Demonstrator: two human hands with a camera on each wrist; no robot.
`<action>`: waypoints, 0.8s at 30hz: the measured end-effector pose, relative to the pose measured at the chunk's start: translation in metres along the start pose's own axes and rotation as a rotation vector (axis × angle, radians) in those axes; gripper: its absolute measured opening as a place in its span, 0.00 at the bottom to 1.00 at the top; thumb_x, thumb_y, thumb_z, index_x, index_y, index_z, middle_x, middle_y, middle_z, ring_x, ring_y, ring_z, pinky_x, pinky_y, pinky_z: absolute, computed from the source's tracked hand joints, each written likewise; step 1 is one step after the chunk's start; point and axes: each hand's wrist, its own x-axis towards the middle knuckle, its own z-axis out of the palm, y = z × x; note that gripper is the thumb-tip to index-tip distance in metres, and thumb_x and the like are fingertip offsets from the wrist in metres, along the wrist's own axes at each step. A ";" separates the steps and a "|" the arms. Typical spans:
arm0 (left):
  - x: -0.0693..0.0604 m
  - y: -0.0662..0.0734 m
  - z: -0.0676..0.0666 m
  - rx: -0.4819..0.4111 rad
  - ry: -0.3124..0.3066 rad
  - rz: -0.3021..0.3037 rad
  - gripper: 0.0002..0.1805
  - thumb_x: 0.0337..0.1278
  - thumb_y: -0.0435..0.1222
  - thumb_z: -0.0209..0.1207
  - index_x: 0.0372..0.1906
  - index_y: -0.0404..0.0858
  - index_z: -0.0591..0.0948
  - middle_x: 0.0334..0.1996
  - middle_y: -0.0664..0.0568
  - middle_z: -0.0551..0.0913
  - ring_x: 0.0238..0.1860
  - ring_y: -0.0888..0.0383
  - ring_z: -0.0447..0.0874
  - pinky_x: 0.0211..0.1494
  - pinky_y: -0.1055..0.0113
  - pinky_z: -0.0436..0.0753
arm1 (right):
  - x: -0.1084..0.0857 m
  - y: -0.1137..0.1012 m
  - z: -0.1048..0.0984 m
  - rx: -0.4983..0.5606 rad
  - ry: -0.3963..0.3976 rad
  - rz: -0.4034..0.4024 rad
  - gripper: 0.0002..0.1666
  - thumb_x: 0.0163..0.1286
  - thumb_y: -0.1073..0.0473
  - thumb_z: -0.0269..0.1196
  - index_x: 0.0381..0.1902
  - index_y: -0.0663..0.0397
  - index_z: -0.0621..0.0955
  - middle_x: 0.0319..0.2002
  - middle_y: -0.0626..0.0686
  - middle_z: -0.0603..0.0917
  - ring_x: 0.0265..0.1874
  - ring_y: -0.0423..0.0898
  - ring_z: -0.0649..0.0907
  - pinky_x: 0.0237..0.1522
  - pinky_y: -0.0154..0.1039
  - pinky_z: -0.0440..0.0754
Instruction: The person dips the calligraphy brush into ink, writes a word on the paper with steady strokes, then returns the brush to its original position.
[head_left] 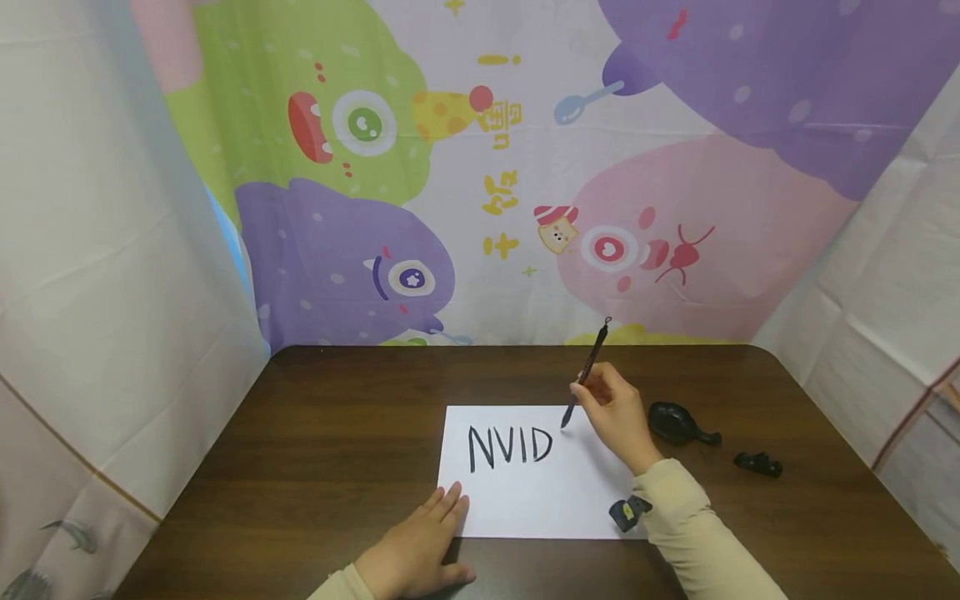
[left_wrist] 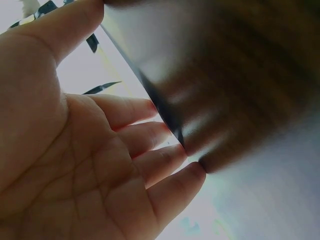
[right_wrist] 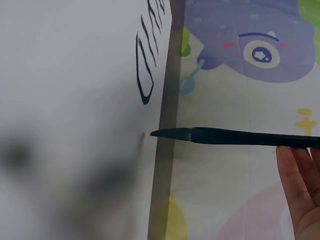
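In the head view, a white sheet of paper (head_left: 525, 508) lies on the dark wooden table, with the black brushed letters NVID (head_left: 510, 446) across its upper part. My right hand (head_left: 617, 414) pinches a dark writing brush (head_left: 589, 364), tilted, its bristles down. The brush tip (right_wrist: 162, 133) hovers at or just over the paper, right of the D; contact is hard to tell. My left hand (head_left: 416, 540) rests at the paper's lower left edge with fingers extended. In the left wrist view, the left fingers (left_wrist: 175, 192) are spread straight, palm facing the camera.
A black inkstone-like dish (head_left: 675, 422) stands right of the paper, with a small black brush rest (head_left: 757, 464) beside it. A small black device (head_left: 628, 512) sits at my right wrist. Behind the table (head_left: 337, 433) hangs a cartoon-printed curtain (head_left: 510, 317); pale cloth flanks both sides.
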 end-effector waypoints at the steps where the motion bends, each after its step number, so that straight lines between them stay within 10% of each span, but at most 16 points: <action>1: 0.000 0.000 0.000 0.000 0.000 -0.001 0.48 0.51 0.55 0.66 0.71 0.32 0.65 0.74 0.39 0.62 0.74 0.38 0.60 0.72 0.46 0.67 | 0.000 0.001 0.000 -0.005 0.000 -0.001 0.10 0.59 0.72 0.68 0.37 0.64 0.78 0.30 0.58 0.85 0.30 0.33 0.82 0.32 0.22 0.81; 24: -0.001 0.000 -0.001 -0.013 -0.020 -0.004 0.49 0.53 0.56 0.65 0.72 0.32 0.63 0.75 0.39 0.59 0.74 0.38 0.59 0.72 0.45 0.66 | -0.005 0.002 0.002 -0.061 -0.009 -0.002 0.10 0.59 0.70 0.69 0.36 0.59 0.78 0.28 0.53 0.84 0.25 0.32 0.79 0.27 0.24 0.77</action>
